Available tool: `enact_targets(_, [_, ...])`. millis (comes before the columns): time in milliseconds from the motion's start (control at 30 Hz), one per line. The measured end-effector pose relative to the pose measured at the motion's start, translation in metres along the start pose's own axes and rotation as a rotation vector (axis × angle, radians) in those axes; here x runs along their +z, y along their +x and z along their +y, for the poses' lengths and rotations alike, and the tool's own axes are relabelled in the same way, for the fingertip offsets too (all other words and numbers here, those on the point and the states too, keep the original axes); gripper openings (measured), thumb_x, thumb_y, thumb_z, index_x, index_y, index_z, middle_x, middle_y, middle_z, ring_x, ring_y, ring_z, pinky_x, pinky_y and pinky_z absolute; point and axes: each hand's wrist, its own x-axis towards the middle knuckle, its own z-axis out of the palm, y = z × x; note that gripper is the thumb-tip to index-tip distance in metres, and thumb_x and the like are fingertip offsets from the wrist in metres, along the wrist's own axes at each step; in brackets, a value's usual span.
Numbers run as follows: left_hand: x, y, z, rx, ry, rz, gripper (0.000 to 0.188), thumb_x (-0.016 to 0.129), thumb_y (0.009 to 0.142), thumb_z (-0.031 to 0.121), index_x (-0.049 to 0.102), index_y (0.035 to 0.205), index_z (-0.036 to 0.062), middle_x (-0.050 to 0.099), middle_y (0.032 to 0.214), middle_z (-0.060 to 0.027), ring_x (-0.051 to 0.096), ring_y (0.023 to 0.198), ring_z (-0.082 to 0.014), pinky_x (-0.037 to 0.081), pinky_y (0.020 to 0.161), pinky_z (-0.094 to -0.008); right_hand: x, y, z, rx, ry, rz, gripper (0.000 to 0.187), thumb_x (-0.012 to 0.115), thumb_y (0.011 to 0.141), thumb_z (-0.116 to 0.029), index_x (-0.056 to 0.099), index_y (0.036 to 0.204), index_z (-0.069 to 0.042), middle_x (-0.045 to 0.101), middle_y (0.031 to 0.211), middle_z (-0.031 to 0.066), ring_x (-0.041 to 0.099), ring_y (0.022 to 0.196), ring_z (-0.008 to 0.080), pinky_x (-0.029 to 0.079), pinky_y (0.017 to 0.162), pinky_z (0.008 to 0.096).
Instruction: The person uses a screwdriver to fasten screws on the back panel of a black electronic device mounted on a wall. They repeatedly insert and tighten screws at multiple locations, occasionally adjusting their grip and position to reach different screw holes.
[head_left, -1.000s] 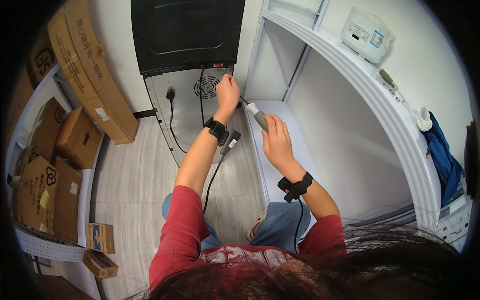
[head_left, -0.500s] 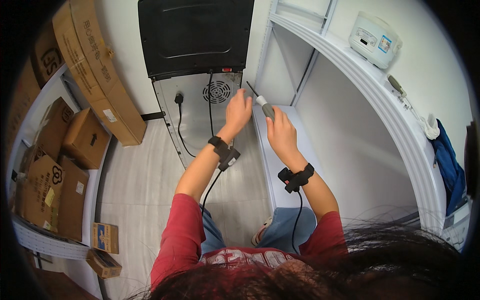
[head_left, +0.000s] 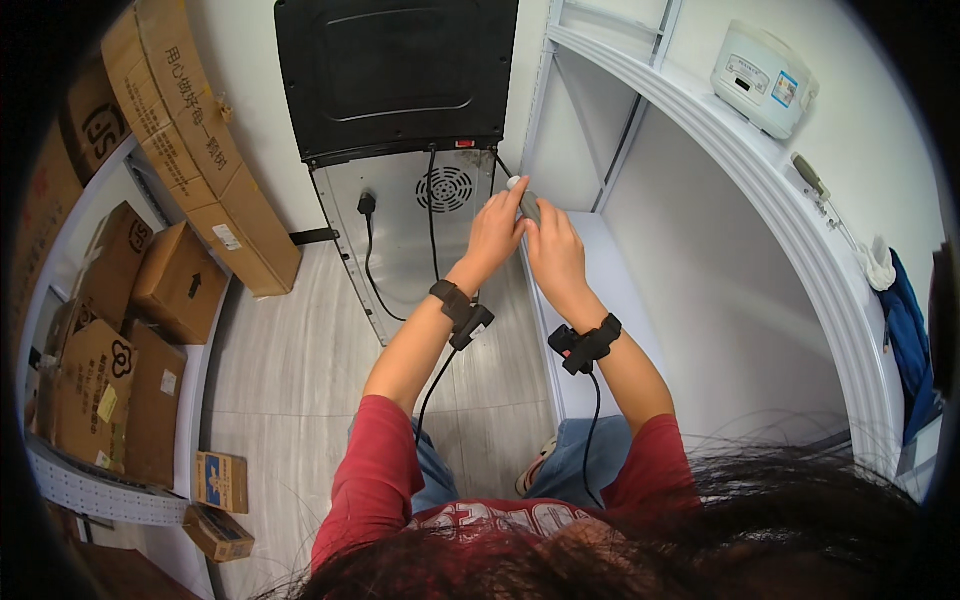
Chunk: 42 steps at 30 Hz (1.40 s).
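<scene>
A screwdriver (head_left: 529,206) with a grey handle and a pale collar slants up and to the left. Its dark shaft reaches the right edge of the appliance just under the black upper cover (head_left: 400,85); the very tip is hard to make out. My right hand (head_left: 557,255) is closed around the lower end of the handle. From the other side my left hand (head_left: 495,232) closes its fingers on the handle near the collar. Behind them stands the appliance's bare metal back panel (head_left: 385,260), with a round vent (head_left: 444,189) and black power cords (head_left: 434,225).
Shelving with cardboard boxes (head_left: 180,280) lines the left, and a tall carton (head_left: 215,170) leans beside the appliance. On the right, a white shelf (head_left: 770,210) bears a rice cooker (head_left: 765,80) and another grey-handled tool (head_left: 810,175). Cables hang from my wristbands.
My left hand has moved up and right onto the screwdriver. The screwdriver and my right hand have shifted slightly up and left, bringing the shaft to the appliance's edge.
</scene>
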Motion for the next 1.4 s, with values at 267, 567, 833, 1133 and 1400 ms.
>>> enact_targets(267, [0.008, 0.002, 0.001, -0.037, -0.089, 0.013, 0.063, 0.059, 0.073, -0.004, 0.046, 0.133, 0.0078, 0.058, 0.085, -0.0131, 0.056, 0.076, -0.0296, 0.047, 0.069, -0.0396, 0.004, -0.002, 0.007, 0.011, -0.003, -0.004, 0.03, 0.054, 0.093, -0.014, 0.05, 0.118, 0.003, 0.06, 0.105, 0.0229, 0.059, 0.091, 0.0419, 0.05, 0.076, 0.0466])
enact_targets(567, [0.004, 0.001, 0.001, -0.026, -0.079, 0.027, 0.061, 0.06, 0.074, -0.002, 0.046, 0.133, 0.0061, 0.058, 0.086, -0.0134, 0.056, 0.077, -0.0302, 0.047, 0.071, -0.0402, 0.004, -0.002, 0.005, -0.002, 0.025, 0.0, 0.03, 0.053, 0.093, -0.014, 0.049, 0.118, 0.002, 0.059, 0.106, 0.0235, 0.059, 0.093, 0.0422, 0.049, 0.078, 0.0475])
enact_targets(833, [0.003, 0.003, 0.003, -0.039, -0.047, 0.031, 0.058, 0.059, 0.075, -0.001, 0.048, 0.131, 0.0062, 0.057, 0.084, -0.0122, 0.056, 0.077, -0.0299, 0.047, 0.07, -0.0404, 0.005, 0.0, 0.0, 0.015, -0.017, -0.037, 0.032, 0.056, 0.091, -0.014, 0.05, 0.119, 0.001, 0.058, 0.11, 0.0221, 0.059, 0.094, 0.041, 0.049, 0.079, 0.0468])
enact_targets(1133, [-0.005, 0.015, 0.007, -0.116, 0.044, 0.139, 0.052, 0.06, 0.072, 0.001, 0.055, 0.123, 0.0054, 0.061, 0.093, -0.013, 0.058, 0.09, -0.0333, 0.048, 0.075, -0.0415, -0.005, 0.014, -0.016, -0.091, -0.078, 0.047, 0.036, 0.063, 0.086, -0.016, 0.054, 0.118, -0.001, 0.057, 0.111, 0.0201, 0.061, 0.088, 0.0372, 0.052, 0.073, 0.0429])
enact_targets(1400, [-0.007, 0.016, 0.009, -0.004, 0.148, 0.169, 0.048, 0.06, 0.072, 0.003, 0.058, 0.121, 0.0049, 0.057, 0.082, -0.0099, 0.057, 0.081, -0.0299, 0.047, 0.069, -0.0399, 0.002, 0.016, 0.0, -0.49, -0.308, 0.127, 0.034, 0.063, 0.084, -0.015, 0.055, 0.115, -0.002, 0.058, 0.109, 0.0184, 0.062, 0.077, 0.0333, 0.054, 0.064, 0.0393])
